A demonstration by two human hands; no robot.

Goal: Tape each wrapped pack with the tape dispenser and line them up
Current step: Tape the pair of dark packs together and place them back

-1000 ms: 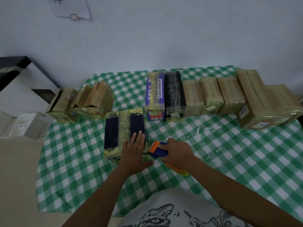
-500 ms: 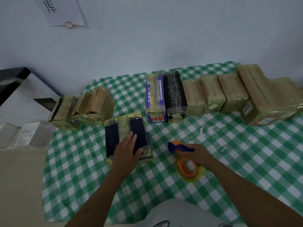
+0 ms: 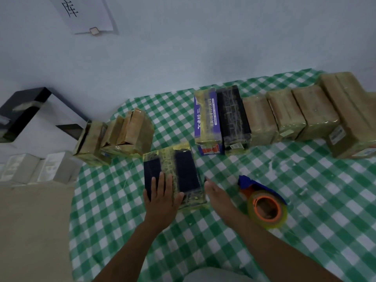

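Note:
A dark blue pack [image 3: 179, 174] wrapped in yellowish tape lies flat on the green checked tablecloth [image 3: 305, 190]. My left hand [image 3: 162, 196] rests flat on its near end with the fingers straight. My right hand [image 3: 216, 195] sits beside the pack's right edge, fingers extended and touching its side. The orange and blue tape dispenser [image 3: 264, 204] lies on the cloth just right of my right hand, with nothing holding it. A row of taped packs [image 3: 284, 117] stands along the back of the table.
A cluster of brown taped packs [image 3: 120, 137] stands at the table's left rear. White boxes [image 3: 34, 167] and a black and white frame [image 3: 30, 110] lie off the table's left edge. A paper sheet [image 3: 87, 13] hangs on the wall.
My right hand has let go of the tape dispenser, which now lies on the cloth, and has moved left to the dark pack's side. My left hand stays on the pack.

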